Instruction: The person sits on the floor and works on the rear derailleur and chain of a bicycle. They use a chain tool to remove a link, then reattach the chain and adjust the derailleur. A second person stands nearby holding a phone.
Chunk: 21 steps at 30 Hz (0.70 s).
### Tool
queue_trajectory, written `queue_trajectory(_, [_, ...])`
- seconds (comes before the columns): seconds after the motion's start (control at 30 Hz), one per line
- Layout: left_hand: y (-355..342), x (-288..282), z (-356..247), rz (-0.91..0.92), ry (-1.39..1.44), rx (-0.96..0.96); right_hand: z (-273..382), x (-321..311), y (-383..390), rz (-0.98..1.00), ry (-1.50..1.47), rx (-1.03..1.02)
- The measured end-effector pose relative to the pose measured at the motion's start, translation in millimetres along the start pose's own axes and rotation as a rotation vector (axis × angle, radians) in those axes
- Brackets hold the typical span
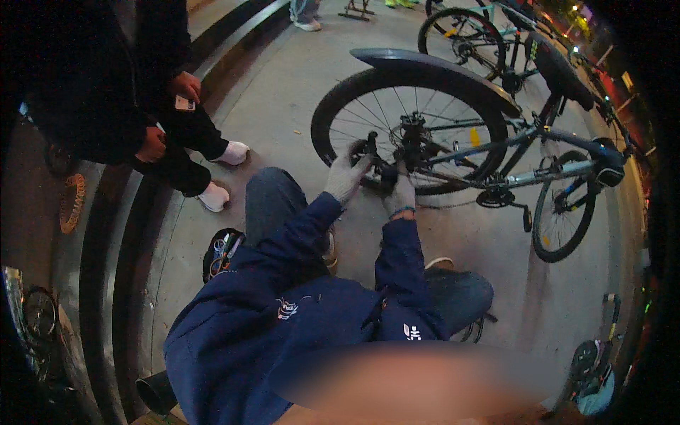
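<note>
A bicycle (567, 170) with a grey and blue frame stands before me, its rear wheel (328, 99) turned toward me. Both my hands wear pale knitted gloves and work beside its rear hub (413, 127). The fingers of my left hand (347, 176) are closed around a dark part that looks like the rear derailleur (371, 144). Close by on the right, my right hand (401, 193) has its fingers curled at the same dark parts; its fingertips are partly hidden. The chain (453, 206) hangs slack below the frame, and a dark mudguard (432, 64) arches over the wheel.
At left, a person in dark clothes (185, 152) stands by curved steps (127, 234), holding a phone-like thing (185, 103). A dark pouch of tools (224, 253) lies beside my left knee. More bicycles (462, 42) stand at the back right. A folded scooter-like thing (591, 354) is at lower right.
</note>
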<state>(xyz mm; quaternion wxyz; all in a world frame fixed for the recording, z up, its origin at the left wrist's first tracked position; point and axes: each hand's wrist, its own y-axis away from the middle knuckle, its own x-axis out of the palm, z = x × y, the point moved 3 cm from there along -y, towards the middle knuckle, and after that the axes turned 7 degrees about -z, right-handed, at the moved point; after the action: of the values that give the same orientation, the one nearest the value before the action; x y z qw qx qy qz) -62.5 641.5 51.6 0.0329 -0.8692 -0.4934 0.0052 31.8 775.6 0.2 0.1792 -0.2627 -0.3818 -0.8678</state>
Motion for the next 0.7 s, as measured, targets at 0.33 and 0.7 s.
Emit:
queue_trajectory(0.33, [9,1,2,-0.022,0.187,0.077,14,-15,-3,-0.033,0.068,0.106])
queue_trajectory(0.7, [20,-8,-5,0.041,-0.233,0.441,15,-53,-17,-0.078,-0.091,-0.059])
